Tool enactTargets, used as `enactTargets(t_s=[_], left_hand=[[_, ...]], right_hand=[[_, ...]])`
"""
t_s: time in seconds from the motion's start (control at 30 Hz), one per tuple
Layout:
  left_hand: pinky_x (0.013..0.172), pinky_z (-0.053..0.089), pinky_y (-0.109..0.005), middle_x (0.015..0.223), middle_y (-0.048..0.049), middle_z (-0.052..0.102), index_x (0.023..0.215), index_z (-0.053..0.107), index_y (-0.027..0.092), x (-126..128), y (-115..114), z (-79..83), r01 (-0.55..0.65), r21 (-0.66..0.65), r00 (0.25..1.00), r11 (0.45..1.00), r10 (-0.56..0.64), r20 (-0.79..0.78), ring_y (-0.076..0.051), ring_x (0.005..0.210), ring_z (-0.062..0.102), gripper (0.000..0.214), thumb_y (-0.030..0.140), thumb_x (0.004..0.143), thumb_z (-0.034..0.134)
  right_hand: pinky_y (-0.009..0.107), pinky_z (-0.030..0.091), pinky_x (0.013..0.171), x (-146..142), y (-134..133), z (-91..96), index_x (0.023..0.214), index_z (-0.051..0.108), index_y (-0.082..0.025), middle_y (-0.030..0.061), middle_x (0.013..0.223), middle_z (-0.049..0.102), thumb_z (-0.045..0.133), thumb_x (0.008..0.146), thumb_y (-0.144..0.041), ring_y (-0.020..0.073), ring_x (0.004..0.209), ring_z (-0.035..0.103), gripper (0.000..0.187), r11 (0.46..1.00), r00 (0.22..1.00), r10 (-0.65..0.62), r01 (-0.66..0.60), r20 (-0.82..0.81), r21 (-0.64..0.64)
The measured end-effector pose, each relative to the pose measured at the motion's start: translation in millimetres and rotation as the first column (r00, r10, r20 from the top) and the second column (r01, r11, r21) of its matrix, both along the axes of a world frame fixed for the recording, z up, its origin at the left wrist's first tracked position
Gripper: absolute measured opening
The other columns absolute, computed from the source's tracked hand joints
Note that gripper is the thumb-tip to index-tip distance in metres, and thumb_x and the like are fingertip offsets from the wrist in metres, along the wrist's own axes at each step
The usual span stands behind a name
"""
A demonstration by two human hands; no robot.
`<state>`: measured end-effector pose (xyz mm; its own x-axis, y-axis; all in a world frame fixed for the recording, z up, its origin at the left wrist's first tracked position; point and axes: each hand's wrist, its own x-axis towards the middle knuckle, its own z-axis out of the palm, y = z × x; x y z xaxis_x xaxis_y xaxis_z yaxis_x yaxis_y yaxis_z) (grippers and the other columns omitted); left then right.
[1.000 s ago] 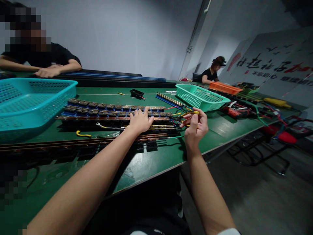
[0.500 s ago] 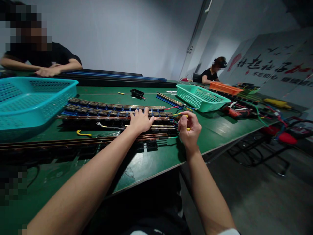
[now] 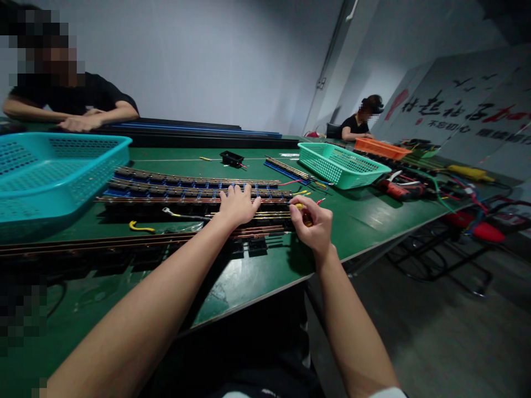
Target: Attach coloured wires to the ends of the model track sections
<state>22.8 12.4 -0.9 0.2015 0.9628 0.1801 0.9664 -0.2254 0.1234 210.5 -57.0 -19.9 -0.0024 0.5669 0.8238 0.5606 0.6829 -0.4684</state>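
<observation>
A small yellow-handled tool (image 3: 302,213) was gripped in the clenched right hand (image 3: 314,226), just at the near right end of the long rail strips (image 3: 194,193) laid across the green desk (image 3: 257,271); only a little yellow was shown between the fingers, so what kind of tool it was could not be told; the left hand (image 3: 238,204) was laid flat and released, fingers spread, on top of the rail strips, just left of the right hand; thin coloured wires (image 3: 305,192) were seen at the right end of the rail strips, beyond the right hand; a yellow-sleeved lead (image 3: 139,226) was lying on the desk close against the near side of the rail strips, well left of the left hand; a blue basket (image 3: 50,171) was set at the left end of the rail strips, and a green basket (image 3: 340,163) beyond their right end; a small black part (image 3: 232,159) was seen on the desk behind the rail strips; an orange tray (image 3: 381,148) was placed farther off, behind the green basket; a seated person's forearms (image 3: 83,119) were rested on the far edge behind the blue basket, and a second person (image 3: 359,126) was seated beyond the green basket.
</observation>
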Motion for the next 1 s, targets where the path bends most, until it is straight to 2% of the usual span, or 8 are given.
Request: enactTargets(t_s=[0.17, 0.27, 0.37, 0.6, 0.8, 1.0], left_hand=[[0.111, 0.036, -0.058, 0.150, -0.0240, 0.048, 0.146, 0.043, 0.012, 0.2, 1.5, -2.0, -0.003, 0.009, 1.000, 1.000, 0.003, -0.002, -0.040, 0.142, 0.041, 0.064, 0.055, 0.101, 0.029], [0.111, 0.036, -0.058, 0.151, -0.0247, 0.047, 0.147, 0.042, 0.011, 0.3, 1.1, -1.2, -0.002, 0.005, 1.000, 1.000, 0.002, 0.000, -0.041, 0.142, 0.040, 0.065, 0.054, 0.101, 0.028], [0.111, 0.036, -0.057, 0.151, -0.0242, 0.048, 0.147, 0.042, 0.011, 0.2, 0.3, -0.1, -0.007, -0.002, 1.000, 1.000, 0.007, -0.004, -0.040, 0.142, 0.040, 0.064, 0.054, 0.101, 0.029], [0.110, 0.036, -0.058, 0.150, -0.0244, 0.048, 0.147, 0.042, 0.011, 0.4, 2.4, -2.3, -0.002, 0.010, 1.000, 1.000, 0.002, -0.007, -0.041, 0.141, 0.041, 0.066, 0.056, 0.101, 0.028], [0.111, 0.035, -0.058, 0.150, -0.0237, 0.049, 0.148, 0.041, 0.012, 0.8, 1.4, -1.4, -0.011, 0.002, 1.000, 1.000, 0.011, -0.011, -0.040, 0.141, 0.041, 0.065, 0.055, 0.101, 0.028], [0.111, 0.035, -0.058, 0.151, -0.0248, 0.048, 0.148, 0.041, 0.010, 1.2, 0.0, -0.4, -0.013, 0.004, 1.000, 1.000, 0.013, -0.005, -0.040, 0.142, 0.041, 0.066, 0.054, 0.101, 0.029]], right_hand=[[0.020, 0.039, 0.046, -0.5, 0.5, -2.1, 0.102, 0.067, -0.022, -0.0042, 0.070, 0.061, 0.063, 0.089, -0.030, 0.0057, 0.047, 0.045, 0.016, 0.991, 0.989, -0.122, 0.125, -0.080, 0.041], [0.021, 0.043, 0.049, 1.3, 2.8, -4.5, 0.112, 0.064, -0.022, -0.0033, 0.074, 0.064, 0.060, 0.091, -0.035, 0.0071, 0.050, 0.051, 0.025, 0.978, 0.956, -0.191, 0.203, -0.222, 0.035], [0.022, 0.043, 0.049, 3.3, 4.6, -6.2, 0.111, 0.063, -0.022, -0.0025, 0.076, 0.064, 0.059, 0.092, -0.037, 0.0074, 0.050, 0.052, 0.025, 0.981, 0.946, -0.184, 0.196, -0.268, 0.017], [0.020, 0.033, 0.042, 1.1, 0.3, -2.0, 0.095, 0.067, -0.021, -0.0068, 0.060, 0.055, 0.064, 0.088, -0.028, 0.0045, 0.042, 0.040, 0.009, 0.997, 0.998, -0.058, 0.058, -0.019, 0.043], [0.021, 0.036, 0.044, -1.4, 1.3, 0.0, 0.092, 0.071, -0.020, -0.0054, 0.056, 0.059, 0.064, 0.087, -0.025, 0.0056, 0.041, 0.044, 0.009, 0.997, 0.979, -0.006, -0.011, 0.205, 0.081], [0.022, 0.036, 0.045, -1.6, 3.7, -2.9, 0.093, 0.071, -0.021, -0.0044, 0.058, 0.062, 0.063, 0.087, -0.029, 0.0066, 0.042, 0.046, 0.013, 0.999, 0.964, -0.012, 0.003, 0.264, 0.033]])
